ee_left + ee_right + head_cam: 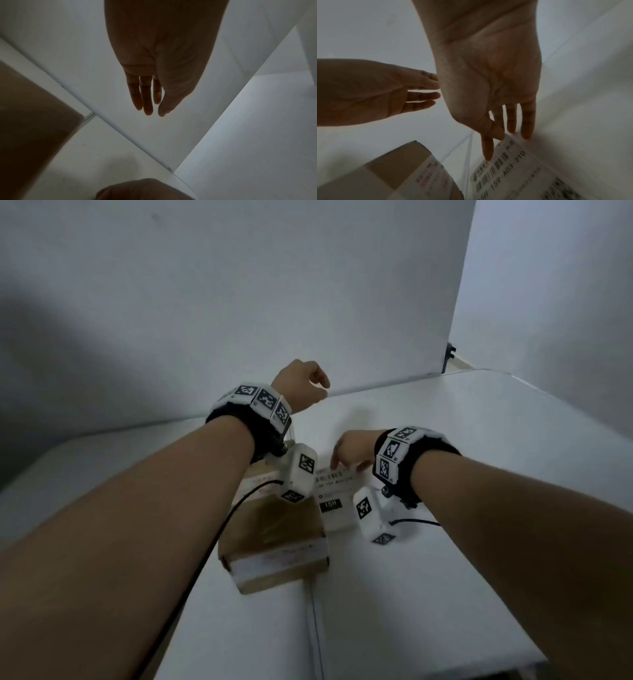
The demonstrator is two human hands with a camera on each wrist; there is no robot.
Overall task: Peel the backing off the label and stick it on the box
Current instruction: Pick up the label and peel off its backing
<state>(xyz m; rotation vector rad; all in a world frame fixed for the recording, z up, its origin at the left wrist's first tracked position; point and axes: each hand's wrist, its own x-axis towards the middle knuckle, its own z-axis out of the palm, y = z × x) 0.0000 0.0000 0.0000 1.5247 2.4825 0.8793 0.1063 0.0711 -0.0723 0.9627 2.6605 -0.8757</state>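
A brown cardboard box [274, 529] with taped ends lies on the white table, also seen low in the right wrist view as the box [402, 169]. Just right of it lies the white label [334, 498], flat and printed with a barcode. My right hand [342, 460] reaches down to the label's far edge with straight fingers. In the right wrist view its index fingertip [488, 155] touches the label [513, 169] near the barcode. My left hand [308, 381] hovers beyond the box, holding nothing. Its fingers [147, 102] hang straight over the bare table.
White backdrop panels stand behind and to the right of the table [479, 474]. A seam [317, 628] runs across the tabletop toward me. A black cable [212, 542] trails from the left wrist camera over the box's left side. A dark clamp [450, 352] sits at the back right corner.
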